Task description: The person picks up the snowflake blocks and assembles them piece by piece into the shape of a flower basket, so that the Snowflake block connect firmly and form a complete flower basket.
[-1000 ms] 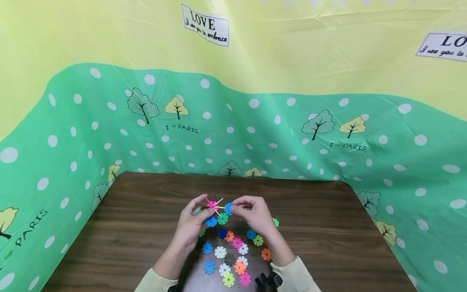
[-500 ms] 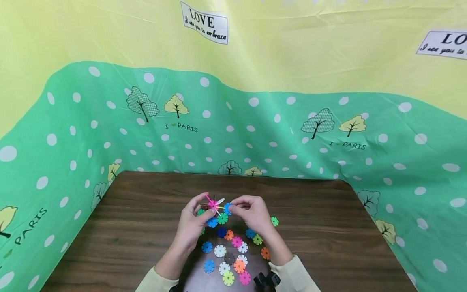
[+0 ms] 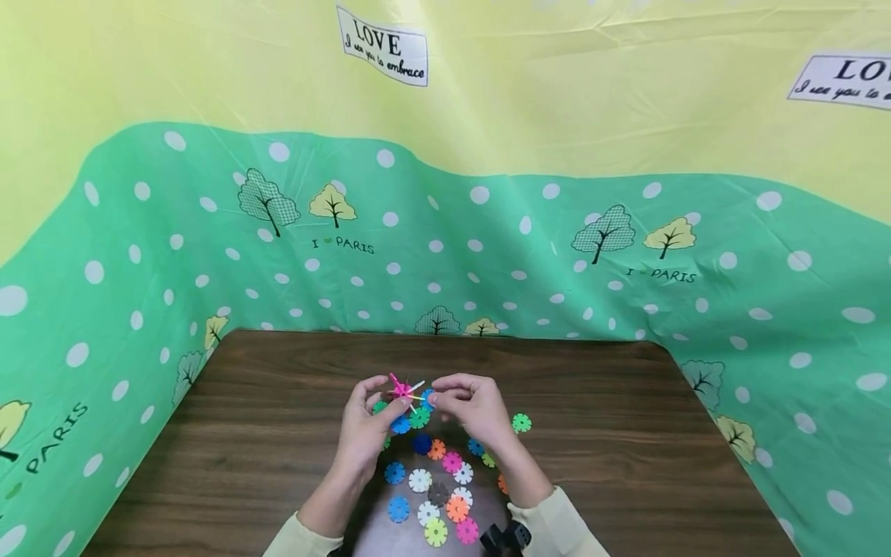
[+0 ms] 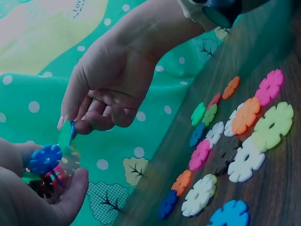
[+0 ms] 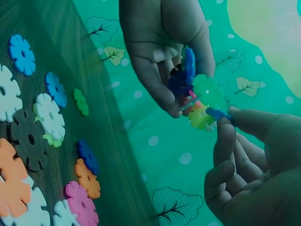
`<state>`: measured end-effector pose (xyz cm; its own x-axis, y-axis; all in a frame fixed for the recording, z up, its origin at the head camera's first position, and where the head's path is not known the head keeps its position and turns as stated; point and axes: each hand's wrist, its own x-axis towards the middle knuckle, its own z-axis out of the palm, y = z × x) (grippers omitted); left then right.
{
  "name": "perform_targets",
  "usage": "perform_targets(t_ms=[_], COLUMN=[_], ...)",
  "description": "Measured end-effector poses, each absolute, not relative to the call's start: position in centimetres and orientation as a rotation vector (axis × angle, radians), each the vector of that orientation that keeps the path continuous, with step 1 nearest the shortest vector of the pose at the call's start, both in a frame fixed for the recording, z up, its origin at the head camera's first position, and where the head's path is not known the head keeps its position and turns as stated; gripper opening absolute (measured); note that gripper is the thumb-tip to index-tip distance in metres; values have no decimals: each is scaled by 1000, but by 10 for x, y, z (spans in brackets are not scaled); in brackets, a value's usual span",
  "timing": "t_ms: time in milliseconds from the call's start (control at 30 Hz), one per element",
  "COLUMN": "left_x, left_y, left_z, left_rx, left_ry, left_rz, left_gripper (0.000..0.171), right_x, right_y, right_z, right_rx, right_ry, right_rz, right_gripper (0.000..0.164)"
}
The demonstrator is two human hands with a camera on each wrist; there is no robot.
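Several notched plastic snowflake discs are joined into a cluster around a pink disc (image 3: 402, 391). My left hand (image 3: 365, 425) holds this cluster between thumb and fingers above the table. Opposite it, my right hand (image 3: 480, 410) pinches a blue disc (image 5: 218, 114) between thumb and index finger. In the right wrist view that blue disc is seen nearly edge-on, against the cluster's light green disc (image 5: 209, 92); whether their notches interlock I cannot tell. Another blue disc (image 4: 45, 158) of the cluster shows in the left wrist view. Fingers hide part of the cluster.
Loose snowflake discs lie on the brown wooden table (image 3: 278, 433) below my hands, among them a white disc (image 3: 420, 480), a dark grey disc (image 3: 438, 494) and a pink disc (image 3: 467, 531). A green disc (image 3: 521, 422) lies right of them. A patterned cloth (image 3: 487, 255) hangs behind.
My right hand has shifted slightly left with the blue disc, closer to the pink centre of the cluster. The left hand keeps its hold on the cluster. The head view has shifted a little.
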<state>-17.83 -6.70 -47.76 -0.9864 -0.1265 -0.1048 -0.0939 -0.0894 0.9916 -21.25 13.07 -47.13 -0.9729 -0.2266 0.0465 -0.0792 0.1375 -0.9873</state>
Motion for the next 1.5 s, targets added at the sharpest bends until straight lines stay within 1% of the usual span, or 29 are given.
perform_targets(t_ms=[100, 233, 367, 567, 733, 900, 1167, 1333, 1500], left_x=[-178, -179, -180, -181, -181, -180, -181, -182, -183], left_y=[-67, -67, -67, -65, -66, -71, -79, -80, -80], left_z=[-480, -483, -487, -488, -484, -481, -478, -478, -478], left_rx=[253, 210, 188, 161, 201, 199, 228, 219, 219], left_ry=[-2082, -2085, -2050, -1947, -1893, -1864, -1854, -1839, -1850], left_rz=[-2343, -2376, -2470, -2605, -2636, -2642, -2662, -2662, -2661], left_gripper=[54, 58, 57, 58, 58, 58, 57, 58, 58], right_x=[-212, -211, -211, -210, -217, -232, -242, -243, -241], right_y=[129, 128, 128, 137, 161, 201, 253, 267, 272], right_z=[-472, -471, -470, -468, -466, -469, -489, -505, -510], right_rx=[-284, -273, -281, -388, -557, -658, -637, -590, -563], right_ry=[2247, 2224, 2200, 2229, 2363, 2593, 2762, 2812, 2824], right_rz=[-1986, -2005, -2012, -1918, -1743, -1488, -1058, -874, -830], right_gripper=[21, 19, 22, 25, 26, 23, 23, 23, 24])
